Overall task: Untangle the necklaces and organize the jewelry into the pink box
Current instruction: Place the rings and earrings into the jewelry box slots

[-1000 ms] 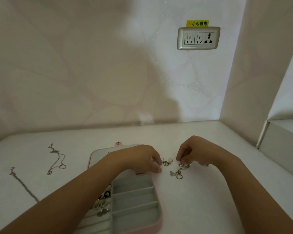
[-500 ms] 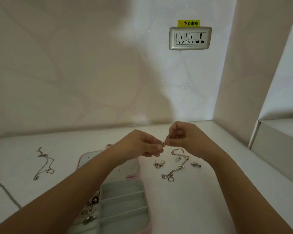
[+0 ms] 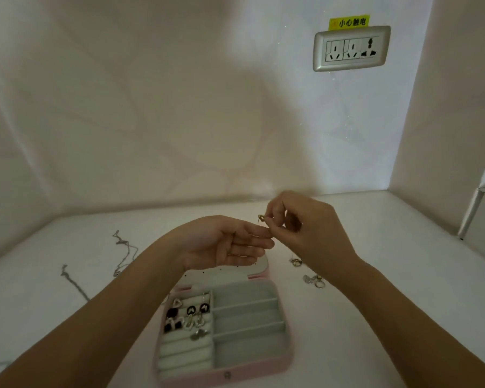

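Pink box [image 3: 227, 376] lies open at the lower centre of the frame on a white table [image 3: 375, 317], its grey compartments facing up, likely so pieces can drop straight in; earrings [image 3: 188, 317] already sit in its left section, while the compartments on its right hold nothing. Above the box, mid-frame, the right hand [image 3: 305, 228] pinches a small gold piece [image 3: 261, 218] between thumb and fingertip, lifted off the table probably to inspect or free it. The left hand [image 3: 227, 242] is turned palm up with fingers nearly straight, their tips touching the right hand's fingers just below the piece, seemingly to steady it. More loose jewelry [image 3: 314, 280] waits on the table to the right of the box. Two thin necklaces [image 3: 123, 253] lie spread apart at the left of the frame, not yet boxed. At the upper right, a wall socket [image 3: 352, 49] carries a yellow label [image 3: 349, 22] reading 小心触电
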